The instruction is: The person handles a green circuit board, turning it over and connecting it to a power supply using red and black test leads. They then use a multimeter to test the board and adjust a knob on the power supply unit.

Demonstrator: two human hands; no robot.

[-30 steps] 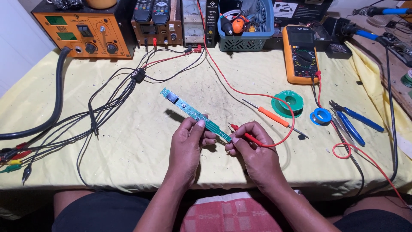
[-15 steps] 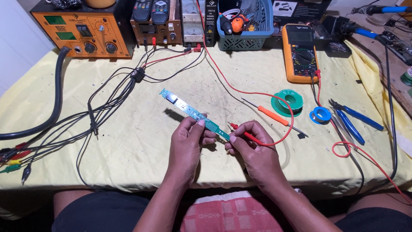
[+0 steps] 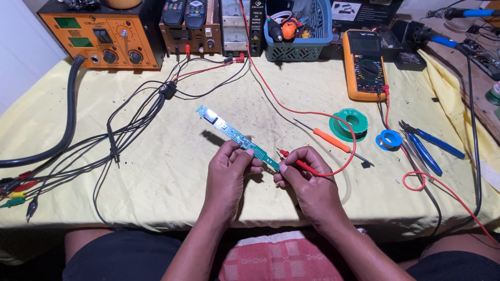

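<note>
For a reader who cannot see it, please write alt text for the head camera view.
The left hand holds a long, narrow green circuit board above a yellow-covered table, while the right hand touches a red test probe to its near end. An orange multimeter, orange screwdriver and blue pliers lie nearby.

multimeter point(image 3: 365, 63) behind solder spool point(image 3: 348, 124), pliers point(image 3: 428, 149) right
</note>
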